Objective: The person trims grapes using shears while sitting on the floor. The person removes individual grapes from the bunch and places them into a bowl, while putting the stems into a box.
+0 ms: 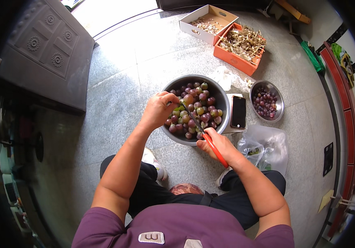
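Observation:
A large grey basin (225,124) on the floor holds purple and green grapes (193,113). Over its left part, my left hand (158,108) has its fingertips pinched together at a green grape stem (179,108). The fingers partly hide that stem. My right hand (216,144) grips red-handled scissors (214,148) at the basin's near right rim. Their dark blades (193,117) reach up and left across the grapes, the tips close to my left fingertips. Whether the blades are parted cannot be made out.
Right of the basin lie a smartphone (238,112), a steel bowl (280,114) of loose grapes and a clear plastic bag (270,142). Beyond are crumpled white plastic (227,79), an orange crate (233,60) of dried stalks and a white box (196,34). A grey panelled door (50,62) stands left.

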Available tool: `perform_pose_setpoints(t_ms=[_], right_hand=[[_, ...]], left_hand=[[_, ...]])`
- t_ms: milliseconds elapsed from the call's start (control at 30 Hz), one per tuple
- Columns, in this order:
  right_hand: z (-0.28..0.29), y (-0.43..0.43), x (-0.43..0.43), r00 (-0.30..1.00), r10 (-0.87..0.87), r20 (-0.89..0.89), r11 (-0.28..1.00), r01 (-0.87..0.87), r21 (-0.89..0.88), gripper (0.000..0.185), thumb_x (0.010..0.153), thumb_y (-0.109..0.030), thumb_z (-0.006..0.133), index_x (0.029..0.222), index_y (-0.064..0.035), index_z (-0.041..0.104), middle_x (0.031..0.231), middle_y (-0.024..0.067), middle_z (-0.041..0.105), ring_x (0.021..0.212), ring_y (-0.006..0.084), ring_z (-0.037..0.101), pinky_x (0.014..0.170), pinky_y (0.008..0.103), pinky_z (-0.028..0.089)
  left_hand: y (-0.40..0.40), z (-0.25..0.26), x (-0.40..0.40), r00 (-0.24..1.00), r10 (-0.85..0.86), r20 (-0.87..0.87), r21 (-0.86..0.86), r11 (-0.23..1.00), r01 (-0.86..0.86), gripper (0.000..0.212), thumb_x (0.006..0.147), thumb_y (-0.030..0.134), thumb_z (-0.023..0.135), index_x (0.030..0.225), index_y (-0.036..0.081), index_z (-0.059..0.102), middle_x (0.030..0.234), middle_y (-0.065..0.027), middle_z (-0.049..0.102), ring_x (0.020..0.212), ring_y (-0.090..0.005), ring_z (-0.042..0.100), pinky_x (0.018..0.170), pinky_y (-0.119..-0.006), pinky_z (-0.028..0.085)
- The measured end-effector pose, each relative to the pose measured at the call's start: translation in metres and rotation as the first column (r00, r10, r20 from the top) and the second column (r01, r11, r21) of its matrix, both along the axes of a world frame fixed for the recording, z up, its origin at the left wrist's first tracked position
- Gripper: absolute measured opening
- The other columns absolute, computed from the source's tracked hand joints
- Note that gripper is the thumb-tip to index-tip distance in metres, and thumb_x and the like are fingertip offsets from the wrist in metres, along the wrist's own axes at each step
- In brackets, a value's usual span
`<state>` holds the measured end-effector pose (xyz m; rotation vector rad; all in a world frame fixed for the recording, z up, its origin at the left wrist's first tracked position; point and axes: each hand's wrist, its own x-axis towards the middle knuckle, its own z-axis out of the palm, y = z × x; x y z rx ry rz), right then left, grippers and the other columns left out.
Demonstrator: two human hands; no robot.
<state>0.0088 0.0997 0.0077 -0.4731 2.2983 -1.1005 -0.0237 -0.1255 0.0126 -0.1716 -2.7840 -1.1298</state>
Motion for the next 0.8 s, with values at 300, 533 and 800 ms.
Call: perform_pose_setpoints(t_ms=[300,533,800], right_hand=[[-0.015,-0.009,-0.002,0.996,-0.091,-0.002,0.993,0.09,-0.071,0.045,0.076,-0.044,0.058,0.079,-0.0004,0.05,0.072,0.0207,0.057,0.07,0.0364,0.057,0.061,0.0393,0.043],[-0.024,-0.015,-0.003,0.992,-0.125,0.011,0.977,0.125,-0.173,0.049,0.076,-0.05,0.055,0.078,-0.0013,0.049,0.058,0.012,0.053,0.051,0.0238,0.053,0.05,0.0316,0.042],[0.009,-0.004,0.007,0.528,0.194,0.827,0.757,0.456,-0.468,0.068,0.07,-0.068,0.038,0.098,-0.0068,0.039,0.056,-0.0024,0.037,0.041,0.005,0.034,0.037,0.0176,0.032]], left_hand=[[-0.001,-0.01,-0.001,1.0,-0.021,0.009,-0.11,0.994,0.021,0.01,0.07,0.003,0.061,0.079,0.003,0.059,0.078,-0.0086,0.057,0.074,-0.0226,0.057,0.066,-0.03,0.046],[-0.007,-0.029,-0.008,0.966,0.06,0.251,0.347,0.926,-0.148,0.007,0.076,0.006,0.06,0.082,0.001,0.059,0.075,-0.0027,0.058,0.073,-0.0096,0.054,0.066,-0.023,0.044],[-0.009,-0.029,-0.013,0.935,-0.003,0.356,0.752,0.595,-0.284,0.009,0.08,0.008,0.058,0.086,0.002,0.058,0.076,-0.001,0.057,0.071,-0.0071,0.052,0.065,-0.02,0.043]])
